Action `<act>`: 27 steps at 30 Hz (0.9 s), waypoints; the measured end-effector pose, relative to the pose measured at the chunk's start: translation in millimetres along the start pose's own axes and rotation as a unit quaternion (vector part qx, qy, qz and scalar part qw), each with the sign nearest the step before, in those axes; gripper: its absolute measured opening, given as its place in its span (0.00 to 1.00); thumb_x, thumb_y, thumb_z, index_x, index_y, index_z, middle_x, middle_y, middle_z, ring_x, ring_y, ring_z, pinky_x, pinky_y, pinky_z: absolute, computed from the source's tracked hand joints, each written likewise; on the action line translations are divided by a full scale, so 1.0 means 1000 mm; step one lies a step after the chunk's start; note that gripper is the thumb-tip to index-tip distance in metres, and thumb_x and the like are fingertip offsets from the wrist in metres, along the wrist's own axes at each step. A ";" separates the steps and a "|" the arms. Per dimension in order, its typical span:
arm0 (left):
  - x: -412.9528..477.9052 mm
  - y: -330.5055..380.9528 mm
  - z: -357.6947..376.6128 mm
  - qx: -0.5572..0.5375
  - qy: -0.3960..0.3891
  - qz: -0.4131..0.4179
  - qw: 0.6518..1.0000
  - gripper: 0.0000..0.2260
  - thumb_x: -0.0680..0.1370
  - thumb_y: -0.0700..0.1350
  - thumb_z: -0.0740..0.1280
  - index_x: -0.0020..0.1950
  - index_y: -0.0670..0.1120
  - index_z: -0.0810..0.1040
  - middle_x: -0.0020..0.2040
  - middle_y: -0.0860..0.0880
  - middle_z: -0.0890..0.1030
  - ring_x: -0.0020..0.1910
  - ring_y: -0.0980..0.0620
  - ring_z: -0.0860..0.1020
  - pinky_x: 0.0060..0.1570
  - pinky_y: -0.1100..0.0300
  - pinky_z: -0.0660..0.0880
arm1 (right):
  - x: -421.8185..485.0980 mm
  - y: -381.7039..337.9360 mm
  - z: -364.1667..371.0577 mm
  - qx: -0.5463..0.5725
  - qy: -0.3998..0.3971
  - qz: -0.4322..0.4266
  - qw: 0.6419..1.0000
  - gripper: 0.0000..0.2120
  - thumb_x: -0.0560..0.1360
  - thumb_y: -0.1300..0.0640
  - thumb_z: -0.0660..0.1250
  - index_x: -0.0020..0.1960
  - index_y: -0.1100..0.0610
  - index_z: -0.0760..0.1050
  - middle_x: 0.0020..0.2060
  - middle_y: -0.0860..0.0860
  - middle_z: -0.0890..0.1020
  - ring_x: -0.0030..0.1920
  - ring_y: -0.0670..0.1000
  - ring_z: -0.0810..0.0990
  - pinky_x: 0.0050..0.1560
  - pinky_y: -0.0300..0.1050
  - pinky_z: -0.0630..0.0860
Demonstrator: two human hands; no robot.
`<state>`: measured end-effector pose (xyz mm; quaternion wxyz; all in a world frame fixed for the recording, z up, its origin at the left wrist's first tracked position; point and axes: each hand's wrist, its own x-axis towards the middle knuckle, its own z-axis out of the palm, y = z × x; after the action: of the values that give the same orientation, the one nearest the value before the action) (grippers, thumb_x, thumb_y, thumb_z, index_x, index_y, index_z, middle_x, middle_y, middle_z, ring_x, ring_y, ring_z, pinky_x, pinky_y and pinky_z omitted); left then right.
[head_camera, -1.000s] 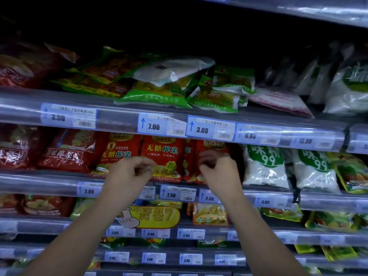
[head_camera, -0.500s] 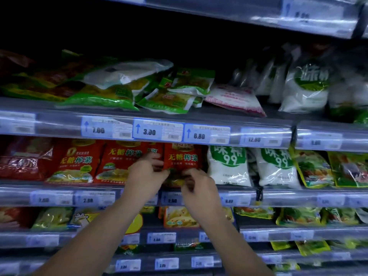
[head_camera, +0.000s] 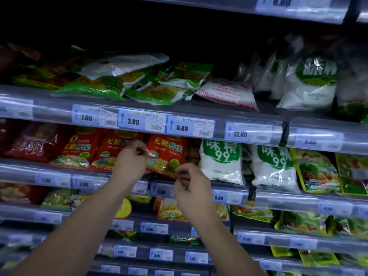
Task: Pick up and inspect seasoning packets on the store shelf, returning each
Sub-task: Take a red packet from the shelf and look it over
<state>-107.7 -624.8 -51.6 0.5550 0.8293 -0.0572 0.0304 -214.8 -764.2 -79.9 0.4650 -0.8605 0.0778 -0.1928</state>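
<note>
Both hands have drawn apart since a moment ago. Left hand (head_camera: pixel 131 163) pinches the left edge of the red plastic seasoning packet (head_camera: pixel 168 156), which stands upright between the hands on the grey shelf (head_camera: pixel 20 170). Right hand (head_camera: pixel 192 189) seems to pinch its lower corner, with a white plastic bag (head_camera: pixel 221 162) just right of it.

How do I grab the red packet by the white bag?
Pinch the red packet by its thin edges, upper left and lower right, coming straight from the front. It stands upright, face outward, packed against the white bag, so only edges offer a hold. The left hand and right hand seem to pinch there.
</note>
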 end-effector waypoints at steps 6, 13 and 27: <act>-0.026 -0.007 -0.036 -0.139 0.009 -0.019 0.990 0.04 0.84 0.37 0.61 0.56 0.43 0.72 0.48 0.49 0.71 0.50 0.46 0.74 0.50 0.52 0.79 | -0.005 0.000 -0.014 0.063 0.034 0.028 0.997 0.06 0.81 0.53 0.64 0.49 0.53 0.77 0.34 0.47 0.80 0.32 0.42 0.79 0.32 0.39 0.76; -0.057 -0.022 -0.055 -0.171 -0.126 -0.005 0.977 0.08 0.83 0.40 0.63 0.44 0.46 0.73 0.42 0.42 0.76 0.45 0.44 0.74 0.43 0.50 0.77 | -0.002 -0.019 -0.010 0.224 -0.039 0.095 0.969 0.18 0.76 0.38 0.67 0.51 0.52 0.82 0.48 0.54 0.88 0.51 0.56 0.87 0.57 0.63 0.82; -0.072 -0.046 -0.063 -0.221 -0.270 -0.045 0.936 0.14 0.72 0.47 0.70 0.54 0.41 0.85 0.49 0.45 0.89 0.49 0.45 0.87 0.51 0.51 0.82 | -0.051 -0.009 -0.005 0.360 -0.088 0.188 0.910 0.17 0.74 0.54 0.69 0.60 0.60 0.81 0.54 0.59 0.87 0.51 0.57 0.87 0.48 0.51 0.84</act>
<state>-172.6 -544.3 -77.8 0.6890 0.6640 -0.1732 -0.2331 -264.0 -746.6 -83.5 0.7756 -0.6179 0.1225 -0.0405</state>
